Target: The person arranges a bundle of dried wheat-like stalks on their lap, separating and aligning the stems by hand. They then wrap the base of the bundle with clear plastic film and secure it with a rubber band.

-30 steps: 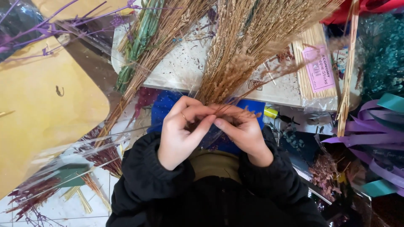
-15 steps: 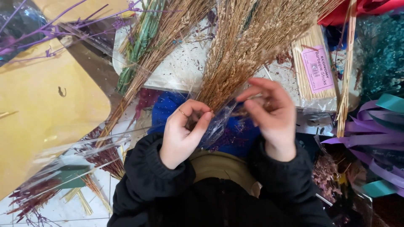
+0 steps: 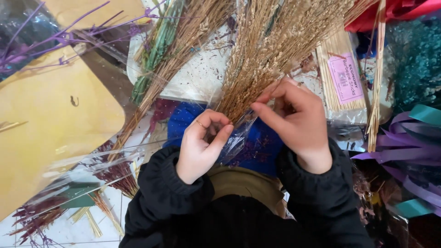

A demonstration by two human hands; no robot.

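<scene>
At the bunch's base, left hand (image 3: 202, 144) pinches dried grass stems (image 3: 257, 73) and cellophane (image 3: 236, 140); right hand (image 3: 296, 119) grips stems higher—best kept tight, even.

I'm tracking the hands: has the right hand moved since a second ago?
Yes. The right hand has risen away from the left hand, toward the packet of sticks.

Dry, rough straw bundle (image 3: 271, 59) in glossy clear plastic wrap (image 3: 239, 138); matt yellow paper (image 3: 50, 124); shiny purple ribbons (image 3: 409, 147); pale wooden sticks (image 3: 333, 55).
</scene>
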